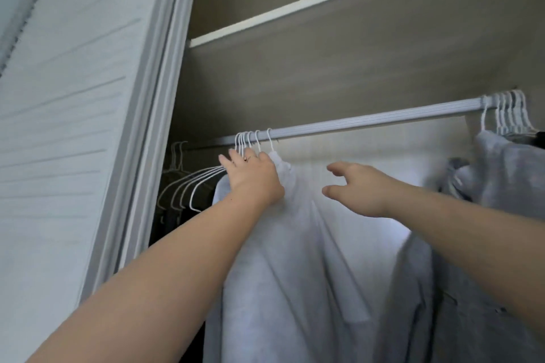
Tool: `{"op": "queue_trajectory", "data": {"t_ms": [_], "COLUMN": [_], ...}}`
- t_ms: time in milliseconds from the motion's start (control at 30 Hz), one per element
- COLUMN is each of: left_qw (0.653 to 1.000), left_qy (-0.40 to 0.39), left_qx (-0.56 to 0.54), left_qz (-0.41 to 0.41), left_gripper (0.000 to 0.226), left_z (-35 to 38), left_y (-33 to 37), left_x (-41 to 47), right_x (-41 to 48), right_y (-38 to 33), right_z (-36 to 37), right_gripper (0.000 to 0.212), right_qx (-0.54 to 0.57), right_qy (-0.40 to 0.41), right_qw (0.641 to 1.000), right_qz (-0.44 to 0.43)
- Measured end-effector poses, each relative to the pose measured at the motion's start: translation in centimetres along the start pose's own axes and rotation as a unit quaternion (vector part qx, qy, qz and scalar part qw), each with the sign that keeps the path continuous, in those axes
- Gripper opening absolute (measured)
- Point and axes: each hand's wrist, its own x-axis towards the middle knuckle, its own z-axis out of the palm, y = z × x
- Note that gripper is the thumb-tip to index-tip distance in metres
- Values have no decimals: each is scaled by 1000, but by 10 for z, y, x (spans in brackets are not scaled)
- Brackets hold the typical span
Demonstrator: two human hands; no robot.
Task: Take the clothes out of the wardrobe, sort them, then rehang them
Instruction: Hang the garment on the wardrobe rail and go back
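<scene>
2 hands (pixel 253 178) (pixel 355 190), 1 rail (pixel 368 121), 3 hanger grps (pixel 508 115)

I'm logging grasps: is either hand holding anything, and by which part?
The right hand holds nothing. The left hand lies among the hanger necks above the pale garment; a grip cannot be told.

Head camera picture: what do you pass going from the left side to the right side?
door → white hangers → left hand → right hand → grey clothes
</scene>
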Motion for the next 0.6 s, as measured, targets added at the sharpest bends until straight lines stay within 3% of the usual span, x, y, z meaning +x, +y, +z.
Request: {"op": "queue_trajectory", "data": {"t_ms": [133,333,600], "left_qw": [995,994,973], "left_qy": [-75,-37,-55], "left_qx": [-15,-80,-220], "left_qz": [-60,-64,33], "left_gripper": [68,53,6], "left_z": [0,5,10], "left_y": [-33,-45,-25], "left_x": [9,24,26], "right_x": [27,67,87], "right_y": [-20,-49,-58], "right_z": [35,67,70], "right_gripper": [58,54,29], "right_qx": [95,218,304], "right_qy": [-2,4,41], "right_qw": [995,976,952], "right_qz": [-4,-5,20]}}
